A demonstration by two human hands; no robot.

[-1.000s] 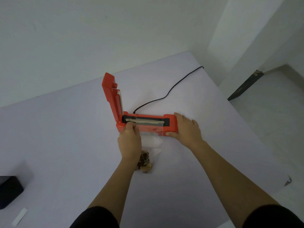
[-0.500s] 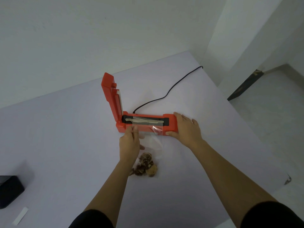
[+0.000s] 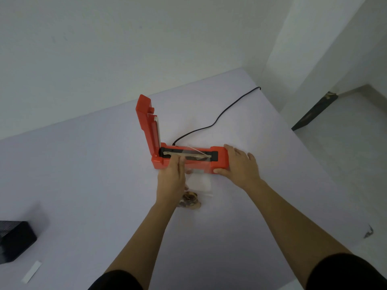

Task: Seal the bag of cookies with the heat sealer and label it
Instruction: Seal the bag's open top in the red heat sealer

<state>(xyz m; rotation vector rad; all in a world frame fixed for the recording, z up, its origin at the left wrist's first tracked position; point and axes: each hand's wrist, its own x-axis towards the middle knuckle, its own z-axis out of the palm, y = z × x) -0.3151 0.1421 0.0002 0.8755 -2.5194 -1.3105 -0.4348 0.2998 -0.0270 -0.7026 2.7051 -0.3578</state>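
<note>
An orange heat sealer [image 3: 219, 162] lies on the white table, its lid [image 3: 147, 122] raised upright at the left end. A clear plastic bag [image 3: 199, 181] stretches from the sealer's black sealing strip toward me, with brown cookies [image 3: 189, 200] bunched at its near end. My left hand [image 3: 171, 178] pinches the bag's left edge and presses its open end onto the strip. My right hand [image 3: 238, 164] grips the right end of the sealer's base. A white label strip [image 3: 31, 272] lies at the near left of the table.
A black power cord [image 3: 217, 118] runs from the sealer to the table's far right edge. A black box [image 3: 14, 239] sits at the left edge, near the label strip. The table [image 3: 83, 174] drops off to the floor on the right.
My left hand pulled the bag back slightly, then pushed its open end forward onto the sealing strip again. The cookies shifted with it. My right hand stayed on the sealer.
</note>
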